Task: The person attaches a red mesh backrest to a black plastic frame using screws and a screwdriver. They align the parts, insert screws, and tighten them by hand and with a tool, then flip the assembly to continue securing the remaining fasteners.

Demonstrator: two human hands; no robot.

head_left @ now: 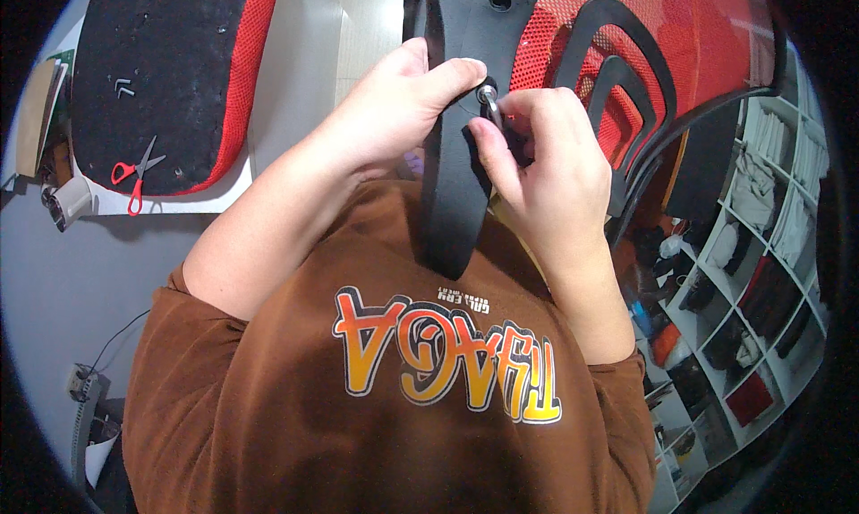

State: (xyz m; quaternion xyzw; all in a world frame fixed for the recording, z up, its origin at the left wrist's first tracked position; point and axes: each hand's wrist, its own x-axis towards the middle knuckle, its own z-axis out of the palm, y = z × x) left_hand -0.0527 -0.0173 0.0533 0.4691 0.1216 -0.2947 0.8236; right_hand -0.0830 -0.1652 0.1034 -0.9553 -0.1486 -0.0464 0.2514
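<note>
A curved black plastic piece, like a chair armrest, stands upright against my shirt, beside a chair back of red mesh in a black frame. My left hand grips the black piece from its left side, thumb laid over the front by a round hole. In that hole sits a shiny metal bolt head or washer. My right hand pinches a short silver metal rod that meets the bolt head at a slant. The fingers partly hide the rod, so I cannot tell whether it is a hex key.
At the left, a chair seat cushion lies black side up on a white table. Red-handled scissors and two small L-shaped metal pieces rest on it. White shelves full of folded things stand at the right.
</note>
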